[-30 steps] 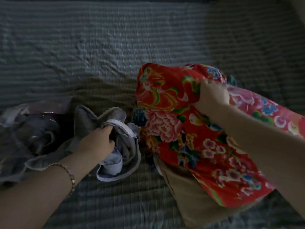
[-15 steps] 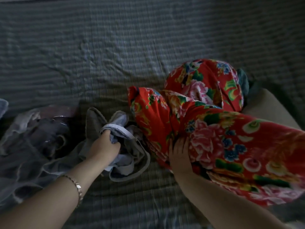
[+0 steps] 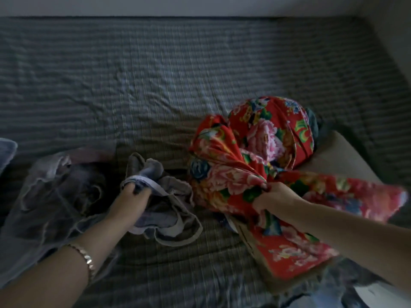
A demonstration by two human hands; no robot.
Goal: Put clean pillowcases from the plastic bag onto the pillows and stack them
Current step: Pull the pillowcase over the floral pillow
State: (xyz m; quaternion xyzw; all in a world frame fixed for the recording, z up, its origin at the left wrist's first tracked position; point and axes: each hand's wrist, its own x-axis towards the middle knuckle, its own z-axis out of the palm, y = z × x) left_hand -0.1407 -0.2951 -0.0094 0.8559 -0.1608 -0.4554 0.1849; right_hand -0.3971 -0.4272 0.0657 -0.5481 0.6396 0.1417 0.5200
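Observation:
A red floral pillowcase (image 3: 255,152) is bunched over a beige pillow (image 3: 340,156) at the right of the bed. My right hand (image 3: 273,196) grips a gathered fold of the red fabric near its middle. A crumpled grey-blue pillowcase (image 3: 169,210) lies left of it, and my left hand (image 3: 131,203) holds it with the fingers curled into its white-edged opening. The clear plastic bag (image 3: 49,196) lies crumpled at the far left, beside my left forearm.
A grey striped bedsheet (image 3: 178,85) covers the whole bed, wrinkled in the middle. The wall (image 3: 200,5) runs along the far edge and the right side. A pale blue fabric edge (image 3: 6,150) shows at the left border.
My right hand has shifted its hold to a gathered fold of the red pillowcase, and the fabric has bunched up. My left hand has kept its hold on the grey-blue pillowcase.

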